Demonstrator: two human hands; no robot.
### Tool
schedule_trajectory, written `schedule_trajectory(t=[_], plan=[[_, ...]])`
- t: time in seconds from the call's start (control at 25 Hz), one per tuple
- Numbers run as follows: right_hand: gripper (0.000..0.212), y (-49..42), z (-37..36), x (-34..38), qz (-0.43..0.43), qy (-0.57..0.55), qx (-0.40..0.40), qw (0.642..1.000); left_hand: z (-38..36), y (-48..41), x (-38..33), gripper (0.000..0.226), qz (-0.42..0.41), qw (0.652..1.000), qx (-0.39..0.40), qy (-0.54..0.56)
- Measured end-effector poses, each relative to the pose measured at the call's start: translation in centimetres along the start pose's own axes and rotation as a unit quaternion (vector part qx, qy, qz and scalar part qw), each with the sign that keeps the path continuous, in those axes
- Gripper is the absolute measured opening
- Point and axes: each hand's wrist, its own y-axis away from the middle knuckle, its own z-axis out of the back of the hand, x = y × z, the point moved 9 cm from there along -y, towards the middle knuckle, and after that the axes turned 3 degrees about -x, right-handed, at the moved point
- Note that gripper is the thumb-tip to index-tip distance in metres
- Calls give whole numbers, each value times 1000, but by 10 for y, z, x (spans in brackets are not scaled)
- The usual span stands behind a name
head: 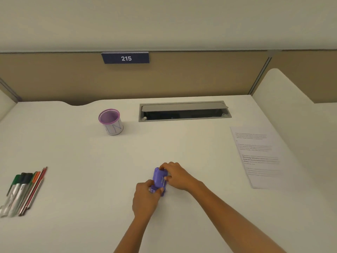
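Stapler (159,179) between both hands, gripped

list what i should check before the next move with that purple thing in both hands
1. Grip: the left hand holds the near end of the purple tool and the right hand holds its far end. ok
2. Tool resting on the desk or lifted off it: cannot tell
3. Tool open, shut or loaded: fingers hide it. cannot tell
4. Printed sheet lies flat at the right, apart from both hands. ok
5. Room to work: the markers and pencils lie far left and the cup stands at the back, both apart from the tool. ok
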Motion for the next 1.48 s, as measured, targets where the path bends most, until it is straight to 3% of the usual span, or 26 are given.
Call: schedule_trajectory(t=[0.16,0.32,0.6,0.68,0.76,0.92,1.0,1.16,1.32,1.48], plan=[[20,24,24,-23,-10,-91,-112,990,15,2,-21,19,-134,989,-52,-28],[49,59,23,-43,-2,-100,-160,982,5,6,-31,19,-294,945,-17,-145],[48,71,15,-39,11,-59,-198,978,0,1,-38,17,-364,921,14,-140],[48,73,19,-33,11,-86,-206,975,4,0,-41,17,-368,923,20,-106],[46,75,36,-27,17,-184,-252,950,17,-6,-46,17,-343,939,6,-7],[30,65,58,-32,-42,-320,-300,898,41,-38,-22,8,-148,975,22,164],[27,58,53,-35,-71,-304,-288,905,53,-53,-3,6,-81,980,14,181],[30,41,20,-30,-71,-163,-209,962,68,-74,26,12,12,983,-3,185],[28,19,14,-18,-66,-154,-191,967,67,-89,19,12,10,985,27,171],[36,-1,26,-6,-61,-235,-201,949,62,-94,-12,6,-94,989,41,109]])
